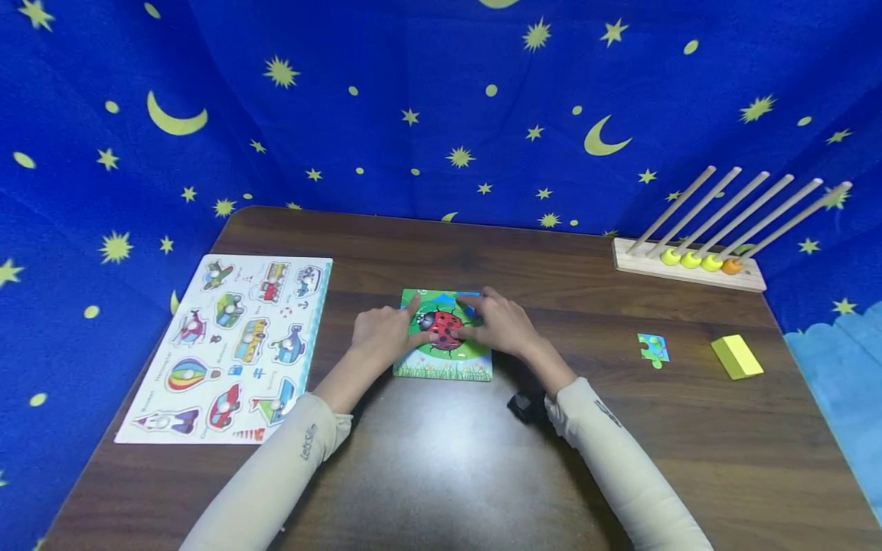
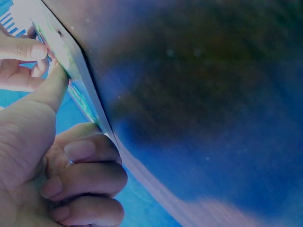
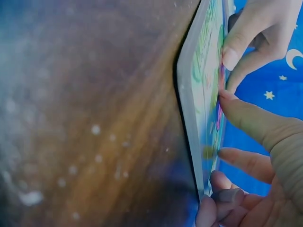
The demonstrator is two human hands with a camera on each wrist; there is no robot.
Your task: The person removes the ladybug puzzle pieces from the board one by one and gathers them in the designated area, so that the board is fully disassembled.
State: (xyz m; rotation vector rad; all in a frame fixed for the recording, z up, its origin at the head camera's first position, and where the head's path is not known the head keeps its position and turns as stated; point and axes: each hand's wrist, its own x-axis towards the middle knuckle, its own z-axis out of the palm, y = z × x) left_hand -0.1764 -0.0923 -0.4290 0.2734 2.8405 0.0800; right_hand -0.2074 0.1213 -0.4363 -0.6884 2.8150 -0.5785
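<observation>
A square ladybug jigsaw puzzle (image 1: 442, 372) with a green border lies flat on the dark wooden table. Over its left side, my left hand (image 1: 383, 334) rests its thumb on the picture near the ladybug and its index finger near the upper left corner. The other left fingers (image 2: 90, 179) bend beside the puzzle's edge. My right hand (image 1: 506, 325) touches the ladybug with its thumb and the upper right part with its index finger. In the right wrist view its other fingers (image 3: 232, 196) are at the board's edge. Both hands partly cover the picture.
A loose jigsaw piece (image 1: 658, 348) and a yellow block (image 1: 736, 357) lie to the right. Behind them stands a wooden peg rack (image 1: 689, 270) with several beads. A white vehicle puzzle board (image 1: 227, 344) lies left. A small black object (image 1: 525, 407) sits by the right wrist.
</observation>
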